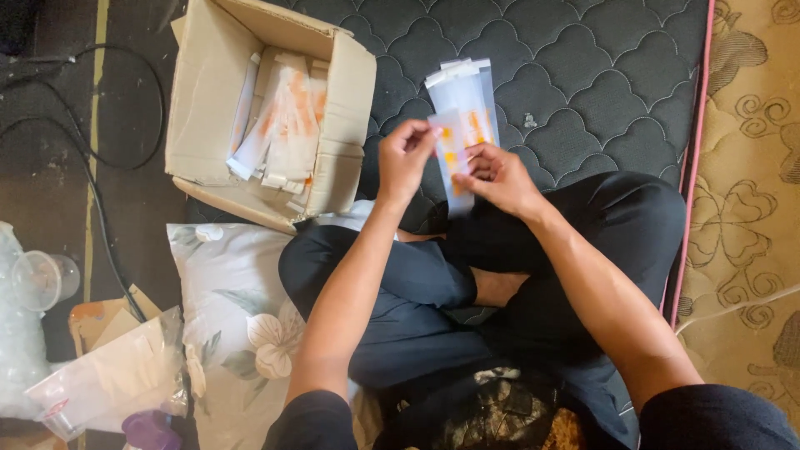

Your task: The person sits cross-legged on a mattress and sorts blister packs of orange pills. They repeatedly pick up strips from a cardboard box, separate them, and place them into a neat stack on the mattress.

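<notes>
Person sits cross-legged on a dark quilted mattress (583, 75), floral pillow (233, 325) by the left knee. Open cardboard box (208, 108) to the left holds a loose heap of white-and-orange sachets (287, 125), so by my read most of the stock is unprocessed. A small stack of finished sleeves (467, 92) lies on the mattress just beyond the hands; only a few, so early days. Left hand (406, 158) and right hand (498, 177) are close together, both pinching one clear sleeve (454, 158) with an orange sachet inside, held above the lap. Can't tell if the sachet is fully seated or the sleeve sealed; fingers cover the edges. Bags and a plastic cup (42, 279) at far left are blurry, partly cropped.
</notes>
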